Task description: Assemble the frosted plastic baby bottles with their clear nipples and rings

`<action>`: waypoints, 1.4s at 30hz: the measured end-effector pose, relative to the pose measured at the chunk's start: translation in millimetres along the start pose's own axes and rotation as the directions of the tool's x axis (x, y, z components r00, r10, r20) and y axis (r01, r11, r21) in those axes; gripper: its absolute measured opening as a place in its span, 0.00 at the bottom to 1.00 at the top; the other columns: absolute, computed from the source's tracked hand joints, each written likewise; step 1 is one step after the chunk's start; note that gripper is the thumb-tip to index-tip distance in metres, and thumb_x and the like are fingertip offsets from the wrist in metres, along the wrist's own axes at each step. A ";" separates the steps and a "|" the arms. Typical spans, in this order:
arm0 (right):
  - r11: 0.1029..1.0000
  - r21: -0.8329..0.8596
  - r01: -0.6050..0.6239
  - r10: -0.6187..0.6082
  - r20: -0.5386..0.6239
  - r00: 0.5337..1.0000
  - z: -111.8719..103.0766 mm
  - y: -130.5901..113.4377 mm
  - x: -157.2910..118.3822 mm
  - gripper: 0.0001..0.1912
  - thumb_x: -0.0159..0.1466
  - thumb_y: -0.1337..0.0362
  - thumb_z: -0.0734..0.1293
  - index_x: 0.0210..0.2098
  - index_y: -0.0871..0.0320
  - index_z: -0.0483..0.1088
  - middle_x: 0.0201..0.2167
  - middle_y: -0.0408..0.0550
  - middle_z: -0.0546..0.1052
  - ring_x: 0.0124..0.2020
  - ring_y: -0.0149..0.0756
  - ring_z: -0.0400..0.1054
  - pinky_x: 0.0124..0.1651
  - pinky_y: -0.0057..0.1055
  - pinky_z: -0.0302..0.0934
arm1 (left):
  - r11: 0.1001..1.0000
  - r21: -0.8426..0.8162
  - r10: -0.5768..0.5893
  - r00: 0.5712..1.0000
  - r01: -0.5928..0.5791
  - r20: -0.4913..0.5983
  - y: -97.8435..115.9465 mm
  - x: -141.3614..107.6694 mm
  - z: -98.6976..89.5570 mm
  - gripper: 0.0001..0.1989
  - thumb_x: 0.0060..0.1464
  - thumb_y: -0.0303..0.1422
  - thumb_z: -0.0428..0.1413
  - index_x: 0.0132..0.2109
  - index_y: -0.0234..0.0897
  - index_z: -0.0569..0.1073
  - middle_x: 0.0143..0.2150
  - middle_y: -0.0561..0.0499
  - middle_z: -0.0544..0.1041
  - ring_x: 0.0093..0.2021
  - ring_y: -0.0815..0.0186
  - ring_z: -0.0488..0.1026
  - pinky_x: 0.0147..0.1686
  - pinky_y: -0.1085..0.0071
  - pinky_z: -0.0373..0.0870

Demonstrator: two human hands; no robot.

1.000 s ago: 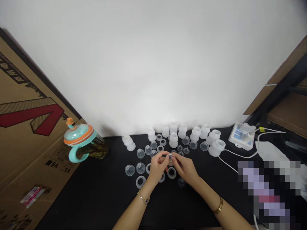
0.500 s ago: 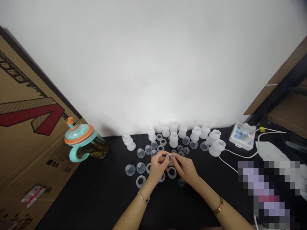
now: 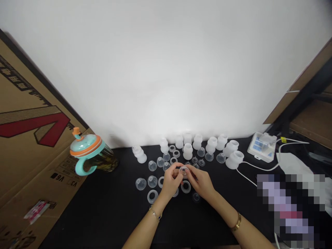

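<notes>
My left hand [image 3: 171, 180] and my right hand [image 3: 201, 180] meet over the middle of the black table, fingertips closed on a translucent bottle collar ring [image 3: 184, 169]. Whether a clear teat sits inside it I cannot tell. Just below my fingers another collar ring [image 3: 185, 187] lies flat, and a clear teat [image 3: 196, 197] rests under my right hand. To the left are a loose collar ring [image 3: 152, 196] and clear dome caps [image 3: 152, 181]. Several small clear teats [image 3: 201, 162] lie beyond my right hand. My left hand partly covers more rings.
White baby bottles [image 3: 188, 151] stand in a loose row along the wall. A teal-lidded jug [image 3: 90, 152] stands at left beside a cardboard box [image 3: 31, 155]. On the right are a white power strip [image 3: 261, 147], a white cable [image 3: 269, 169] and a pixelated area.
Both hands stay in the same place. The collar ring between my fingertips has shifted and tilted slightly; the things on the table lie as before.
</notes>
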State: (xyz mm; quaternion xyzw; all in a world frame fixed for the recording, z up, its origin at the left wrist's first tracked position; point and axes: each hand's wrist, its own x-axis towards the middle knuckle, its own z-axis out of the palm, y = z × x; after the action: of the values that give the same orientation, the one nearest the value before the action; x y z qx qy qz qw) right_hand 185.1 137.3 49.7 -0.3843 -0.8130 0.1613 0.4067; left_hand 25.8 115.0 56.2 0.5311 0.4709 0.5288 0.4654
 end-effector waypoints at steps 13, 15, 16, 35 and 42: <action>1.000 0.001 -0.015 0.015 0.017 1.000 -0.1 0.7 -0.2 0.18 0.73 0.57 0.57 0.50 0.57 0.73 0.29 0.47 0.81 0.25 0.34 0.75 0.29 0.25 0.65 | 0.999 0.039 -0.016 1.000 0.016 -0.006 -1.7 0.7 -1.0 0.07 0.55 0.34 0.56 0.40 0.35 0.72 0.18 0.59 0.67 0.15 0.74 0.63 0.17 0.80 0.57; 1.000 0.003 -0.020 0.020 0.022 1.000 -0.3 0.4 0.6 0.17 0.73 0.57 0.57 0.50 0.57 0.73 0.29 0.47 0.81 0.26 0.34 0.75 0.29 0.25 0.65 | 0.999 0.032 -0.018 1.000 0.019 -0.003 -0.8 0.4 -0.8 0.08 0.55 0.34 0.56 0.40 0.35 0.72 0.18 0.59 0.68 0.16 0.73 0.63 0.17 0.79 0.58; 1.000 0.005 -0.021 0.021 0.021 1.000 -0.4 0.2 0.9 0.17 0.73 0.57 0.57 0.50 0.57 0.73 0.30 0.47 0.81 0.26 0.34 0.75 0.29 0.25 0.65 | 1.000 0.027 -0.016 1.000 0.016 -0.001 -0.4 0.1 -0.8 0.08 0.55 0.34 0.55 0.40 0.35 0.72 0.18 0.59 0.68 0.16 0.73 0.64 0.17 0.79 0.59; 0.999 -0.001 0.051 -0.051 0.016 0.999 -2.7 -1.7 0.6 0.17 0.74 0.58 0.58 0.53 0.58 0.72 0.37 0.51 0.83 0.30 0.34 0.77 0.34 0.25 0.68 | 1.000 -0.021 0.021 1.000 -0.021 -0.004 -4.5 -4.7 2.1 0.10 0.54 0.31 0.55 0.44 0.37 0.68 0.26 0.55 0.75 0.20 0.71 0.69 0.21 0.76 0.68; 0.999 -0.001 0.034 -0.034 -0.011 0.999 -2.5 0.1 0.9 0.18 0.74 0.56 0.57 0.52 0.59 0.73 0.35 0.50 0.83 0.29 0.35 0.77 0.32 0.26 0.67 | 1.000 0.017 0.019 1.000 -0.019 0.017 -4.8 -2.8 1.8 0.09 0.57 0.34 0.54 0.44 0.36 0.69 0.24 0.54 0.74 0.18 0.72 0.67 0.19 0.78 0.63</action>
State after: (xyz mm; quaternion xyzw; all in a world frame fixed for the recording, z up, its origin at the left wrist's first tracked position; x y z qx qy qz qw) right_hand 186.8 138.0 51.7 -0.3715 -0.8172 0.1523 0.4135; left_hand 27.5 112.8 51.0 0.5440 0.4662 0.5247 0.4598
